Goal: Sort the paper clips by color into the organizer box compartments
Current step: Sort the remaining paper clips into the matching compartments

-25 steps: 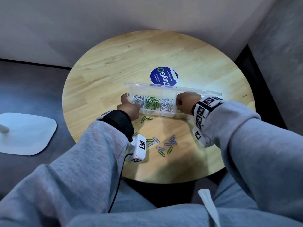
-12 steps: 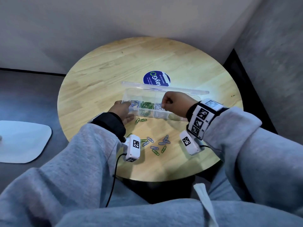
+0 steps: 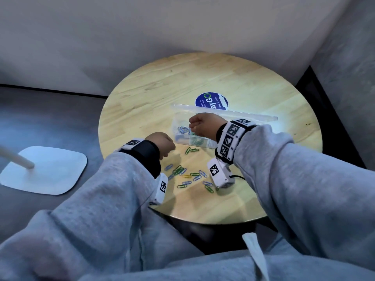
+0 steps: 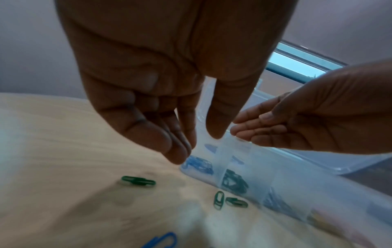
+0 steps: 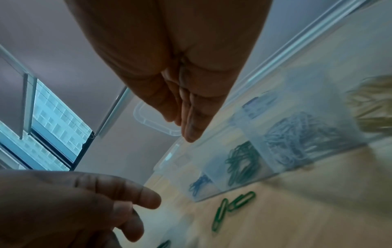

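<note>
The clear organizer box (image 3: 178,138) stands mid-table with its lid (image 3: 243,115) open at the back. Its compartments hold blue clips (image 5: 199,182), green clips (image 5: 241,161), pale clips (image 5: 297,139) and yellowish ones (image 5: 373,104). Loose blue, green and one yellow clip (image 3: 188,177) lie in front; two green clips (image 3: 191,150) lie by the box wall. My right hand (image 3: 200,124) hovers over the box's left end, fingers straight and together (image 5: 188,130), holding nothing. My left hand (image 3: 162,145) hangs just left of the box, fingers loose (image 4: 178,156) and empty.
A round wooden table (image 3: 203,78) with its near edge close to my lap. A blue round sticker (image 3: 212,101) lies behind the box. A white lamp base (image 3: 46,169) sits on the floor to the left. Walls close in behind and to the right.
Both hands have let go of the box ends. The right hand moved left over the box's left compartments; the left hand drew back toward the near left.
</note>
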The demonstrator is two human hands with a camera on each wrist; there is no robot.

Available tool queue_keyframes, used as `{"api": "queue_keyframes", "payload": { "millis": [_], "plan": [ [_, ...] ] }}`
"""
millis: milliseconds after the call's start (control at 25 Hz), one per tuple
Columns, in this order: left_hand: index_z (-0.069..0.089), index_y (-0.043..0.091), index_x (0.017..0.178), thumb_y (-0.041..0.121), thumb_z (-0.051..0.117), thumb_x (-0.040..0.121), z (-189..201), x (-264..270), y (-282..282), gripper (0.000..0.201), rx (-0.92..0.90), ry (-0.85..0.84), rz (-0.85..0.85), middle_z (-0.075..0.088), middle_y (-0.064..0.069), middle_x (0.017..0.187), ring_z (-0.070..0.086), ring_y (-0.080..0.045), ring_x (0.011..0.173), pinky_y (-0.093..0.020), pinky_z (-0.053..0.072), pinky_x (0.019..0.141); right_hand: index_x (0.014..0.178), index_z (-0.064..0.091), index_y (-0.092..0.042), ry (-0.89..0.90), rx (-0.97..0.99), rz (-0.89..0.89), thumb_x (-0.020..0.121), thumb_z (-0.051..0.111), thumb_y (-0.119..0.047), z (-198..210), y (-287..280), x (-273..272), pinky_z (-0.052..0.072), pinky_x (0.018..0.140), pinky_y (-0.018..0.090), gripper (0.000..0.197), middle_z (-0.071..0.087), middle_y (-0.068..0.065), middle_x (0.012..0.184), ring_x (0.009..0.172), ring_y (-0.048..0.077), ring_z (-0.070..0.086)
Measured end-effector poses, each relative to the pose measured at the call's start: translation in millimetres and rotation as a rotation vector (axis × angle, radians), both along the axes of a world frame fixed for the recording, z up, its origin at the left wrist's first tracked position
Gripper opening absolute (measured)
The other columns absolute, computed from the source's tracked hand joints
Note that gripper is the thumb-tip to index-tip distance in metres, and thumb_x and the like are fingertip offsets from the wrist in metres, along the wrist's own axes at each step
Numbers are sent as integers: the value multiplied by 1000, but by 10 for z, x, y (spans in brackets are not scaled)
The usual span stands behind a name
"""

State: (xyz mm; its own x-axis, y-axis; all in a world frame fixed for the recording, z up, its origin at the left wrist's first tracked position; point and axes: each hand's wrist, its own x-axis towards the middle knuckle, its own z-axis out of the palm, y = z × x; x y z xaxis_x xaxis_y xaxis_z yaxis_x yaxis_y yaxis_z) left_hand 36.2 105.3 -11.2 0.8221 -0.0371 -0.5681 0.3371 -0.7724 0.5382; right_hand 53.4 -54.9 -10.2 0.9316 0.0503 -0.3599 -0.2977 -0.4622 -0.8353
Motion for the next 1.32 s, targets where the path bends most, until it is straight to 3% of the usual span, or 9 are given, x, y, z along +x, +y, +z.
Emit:
{"api": "queue_keyframes", "payload": {
  "millis": [120, 320, 440, 560, 720, 880, 1000, 1160, 1320],
  "plan": [
    [64, 14, 108, 13, 55, 89, -20, -40, -104, 21, 128, -59, -136, 66, -12, 103, 63, -28, 106, -30, 49, 87, 94, 62, -15, -91, 15, -38, 87, 48, 3, 37, -212, -165, 52, 90, 32, 24, 63, 3, 91, 87, 19, 60],
    [70, 12, 106, 12, 65, 80, -44, -117, -328, 26, 323, -55, -365, 70, -9, 110, 66, -25, 102, -27, 51, 80, 86, 62, -23, -209, -332, 146, 86, 56, -10, 192, -524, -570, 42, 66, 20, 14, 55, -14, 72, 71, 8, 52],
    [67, 19, 102, 10, 63, 79, -74, -226, -479, 24, 375, -32, -535, 66, -2, 102, 59, -20, 88, -19, 39, 55, 94, 65, -22, -60, -593, 388, 84, 59, -18, 54, -601, -747, 40, 66, 20, 13, 56, -10, 78, 75, 10, 53],
    [62, 25, 105, 13, 64, 77, -162, -316, -553, 30, 430, -38, -655, 62, 0, 101, 51, -18, 83, -21, 35, 60, 103, 61, -22, 41, -739, 532, 81, 62, -21, -196, -571, -852, 43, 74, 25, 22, 56, -4, 97, 91, 17, 55],
    [57, 24, 108, 18, 68, 75, -252, -362, -578, 36, 441, -70, -724, 54, 2, 93, 49, -20, 83, -23, 33, 65, 106, 55, -23, -1, -746, 532, 78, 62, -23, -372, -560, -924, 48, 87, 35, 29, 51, 0, 111, 104, 22, 53],
    [50, 26, 91, 20, 71, 74, -289, -393, -624, 27, 425, -88, -754, 52, 2, 88, 48, -20, 81, -23, 28, 50, 101, 56, -23, -25, -748, 491, 80, 63, -28, -407, -573, -956, 47, 85, 33, 23, 52, 0, 110, 104, 22, 54],
    [47, 25, 88, 22, 73, 73, -344, -369, -625, 31, 429, -131, -754, 57, -1, 91, 50, -22, 81, -24, 33, 57, 101, 54, -23, -59, -691, 350, 78, 66, -33, -402, -635, -1007, 46, 86, 31, 27, 51, -1, 108, 104, 20, 53],
    [65, 13, 85, 33, 73, 71, -379, -339, -632, 26, 519, -113, -699, 71, -7, 94, 65, -26, 87, -28, 46, 69, 86, 53, -20, 34, -790, 302, 80, 64, -39, -340, -662, -1091, 45, 75, 29, 23, 61, 5, 103, 92, 23, 56],
    [72, 11, 90, 29, 73, 72, -394, -345, -660, 26, 501, -103, -684, 73, -7, 94, 67, -26, 90, -26, 48, 71, 96, 65, -10, 68, -777, 288, 82, 63, -42, -312, -569, -1098, 43, 72, 28, 35, 65, 7, 102, 91, 23, 58]
  ]
}}
